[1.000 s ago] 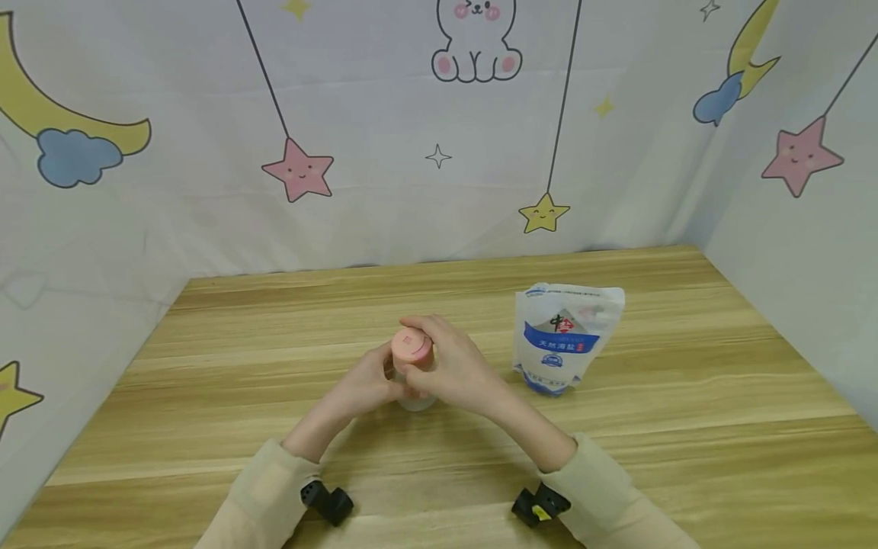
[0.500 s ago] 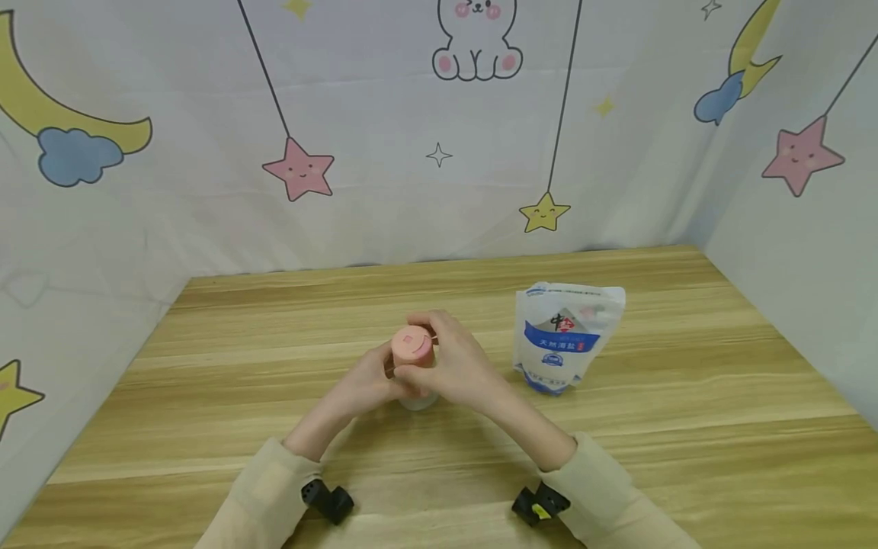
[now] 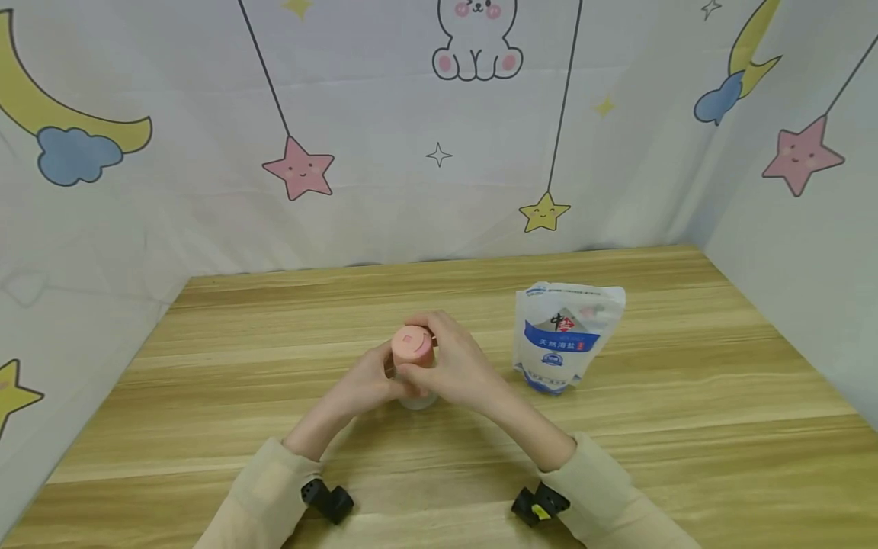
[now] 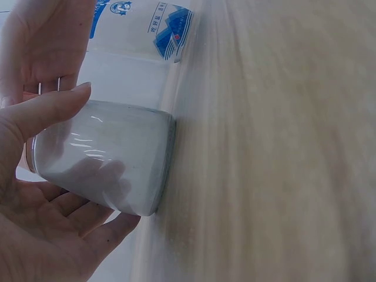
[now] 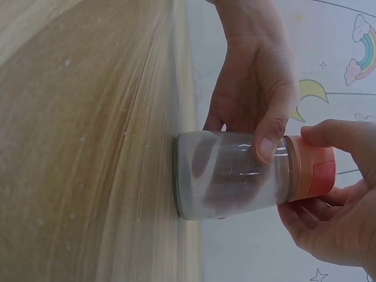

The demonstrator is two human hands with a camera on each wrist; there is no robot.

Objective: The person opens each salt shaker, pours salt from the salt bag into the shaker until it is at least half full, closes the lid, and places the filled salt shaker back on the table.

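A clear glass jar with a pink-orange lid stands upright on the wooden table, whitish inside. My left hand grips the glass body, thumb on one side and fingers on the other, as the left wrist view shows. On the lid, my right hand has its thumb at the near side and its index finger at the far side. A square and a curved line mark the lid's top. In the head view, both hands cover most of the jar below the lid.
To the right of the hands stands a white and blue salt pouch. The wooden table runs back to a white curtain printed with stars and moons. A black camera sits on each wrist.
Over the last second, my right index finger has shifted slightly right and the thumb slightly left around the lid, whose curved mark sits a little differently. The left hand and pouch stay put.
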